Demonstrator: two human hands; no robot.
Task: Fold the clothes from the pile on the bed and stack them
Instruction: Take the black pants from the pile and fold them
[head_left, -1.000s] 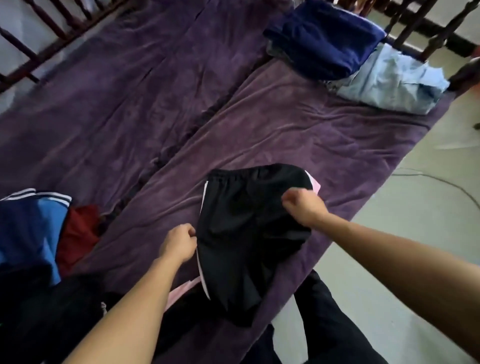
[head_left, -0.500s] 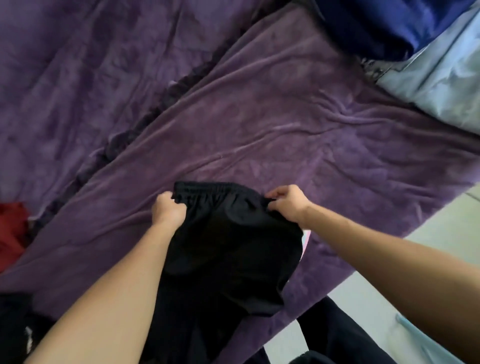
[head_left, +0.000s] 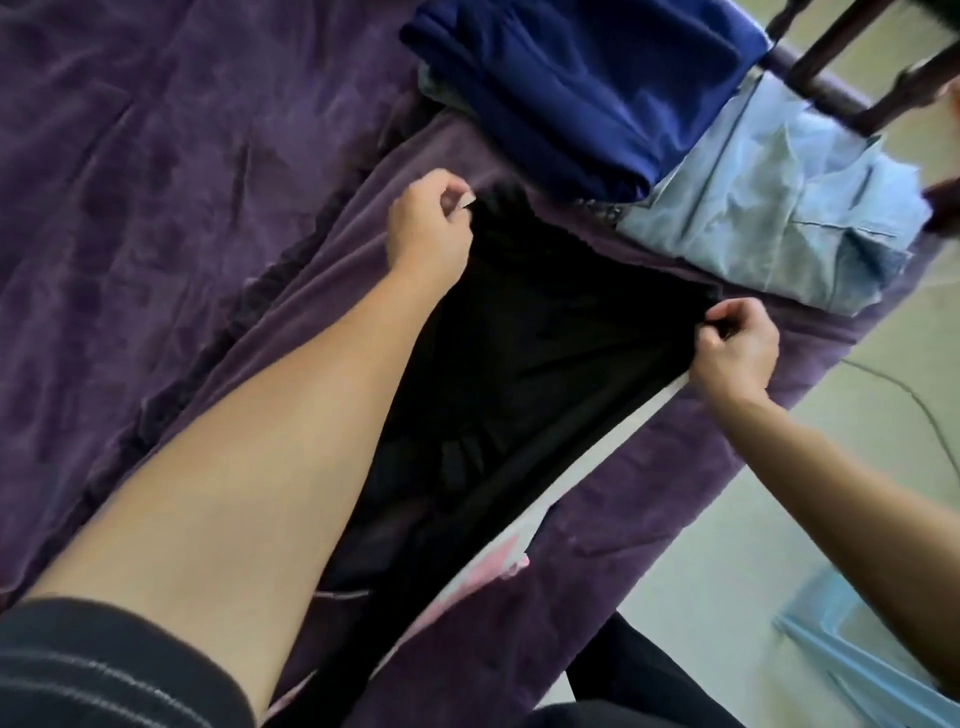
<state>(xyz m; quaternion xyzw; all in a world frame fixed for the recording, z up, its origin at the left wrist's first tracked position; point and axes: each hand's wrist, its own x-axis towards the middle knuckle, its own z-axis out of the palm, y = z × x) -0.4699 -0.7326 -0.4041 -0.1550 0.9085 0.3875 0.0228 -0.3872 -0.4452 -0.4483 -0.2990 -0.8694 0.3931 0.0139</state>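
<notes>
Black garment (head_left: 545, 364), white stripe (head_left: 597, 447) down its right edge, lies stretched lengthwise on the purple blanket (head_left: 649, 519), with pink showing at its near end. Left hand (head_left: 426, 234) pinches the far-left corner between thumb and curled fingers, and right hand (head_left: 737, 348) pinches the far-right corner the same way, the cloth taut between them over the blanket's middle. At the blanket's far end, a folded navy garment (head_left: 587, 88) and a light-blue shirt (head_left: 769, 208) lie touching, just beyond the black cloth's far edge.

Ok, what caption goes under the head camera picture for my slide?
Left hand and right hand pinch the black garment, stretched over the purple bed.
</notes>
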